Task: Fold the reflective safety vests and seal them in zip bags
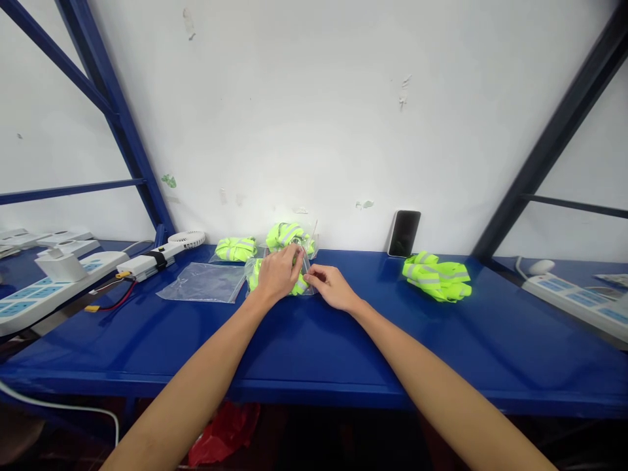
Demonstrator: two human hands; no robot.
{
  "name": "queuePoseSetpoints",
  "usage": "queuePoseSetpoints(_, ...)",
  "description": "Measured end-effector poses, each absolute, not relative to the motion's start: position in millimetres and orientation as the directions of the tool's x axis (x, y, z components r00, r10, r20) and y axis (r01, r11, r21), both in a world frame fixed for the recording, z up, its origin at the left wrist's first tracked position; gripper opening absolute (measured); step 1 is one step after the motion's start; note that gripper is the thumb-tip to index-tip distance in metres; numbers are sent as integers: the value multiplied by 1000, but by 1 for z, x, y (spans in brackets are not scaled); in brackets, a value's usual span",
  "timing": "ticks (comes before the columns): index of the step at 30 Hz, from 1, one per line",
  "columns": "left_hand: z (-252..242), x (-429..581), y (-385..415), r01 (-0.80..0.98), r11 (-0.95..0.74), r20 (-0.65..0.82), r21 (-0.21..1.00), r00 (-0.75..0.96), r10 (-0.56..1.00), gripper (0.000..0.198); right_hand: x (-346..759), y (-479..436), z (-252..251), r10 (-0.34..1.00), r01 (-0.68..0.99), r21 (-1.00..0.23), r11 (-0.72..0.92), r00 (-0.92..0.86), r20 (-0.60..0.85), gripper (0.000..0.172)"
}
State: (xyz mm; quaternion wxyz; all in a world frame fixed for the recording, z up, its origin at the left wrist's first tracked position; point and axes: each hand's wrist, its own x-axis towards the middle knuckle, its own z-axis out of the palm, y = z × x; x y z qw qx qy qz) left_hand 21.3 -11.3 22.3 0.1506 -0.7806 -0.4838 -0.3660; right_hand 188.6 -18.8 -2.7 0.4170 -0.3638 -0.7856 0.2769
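My left hand [279, 273] presses down on a clear plastic zip bag [304, 282] holding a bundled neon-yellow reflective vest [299, 285], and its fingers grip the bag's upper part. My right hand [331, 288] pinches the bag's right edge between thumb and fingers. Behind my hands, another neon vest [289, 235] lies in clear plastic. To the left, a third bundled vest [236, 248] rests on a plastic sheet. A flat, clear plastic bag [201, 282] lies left of my hands. Farther right sits a loose reflective vest [436, 277].
All this lies on a blue metal bench [343, 353] against a white wall. A black phone [405, 233] leans on the wall. A white fan [186, 239], power strips [49, 291] and red-black wires [118, 298] sit left; another power strip [574, 302] sits right. Blue shelf uprights flank the bench.
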Motion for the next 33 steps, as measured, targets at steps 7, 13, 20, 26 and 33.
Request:
queuePoseSetpoints(7, 22, 19, -10, 867, -482, 730, 126, 248, 637, 27, 192, -15, -4, 801, 281, -779, 561, -422, 425, 26)
queuePoseSetpoints(13, 24, 14, -9, 878, -434, 763, 203, 136, 632, 28, 199, -14, -2, 814, 433, -717, 546, -477, 331, 29)
queuePoseSetpoints(20, 23, 15, -8, 878, -428, 771, 214, 117, 626, 29, 195, -15, -2, 807, 467, -667, 581, -439, 395, 29)
queuePoseSetpoints(26, 23, 14, -7, 865, -476, 816, 162, 154, 557, 28, 191, -12, -6, 824, 449, -697, 559, -392, 408, 24)
queuePoseSetpoints(33, 16, 18, -8, 778, -620, 829, 105, 275, 487, 25, 194, -24, 2, 741, 618, -425, 662, -452, 496, 27)
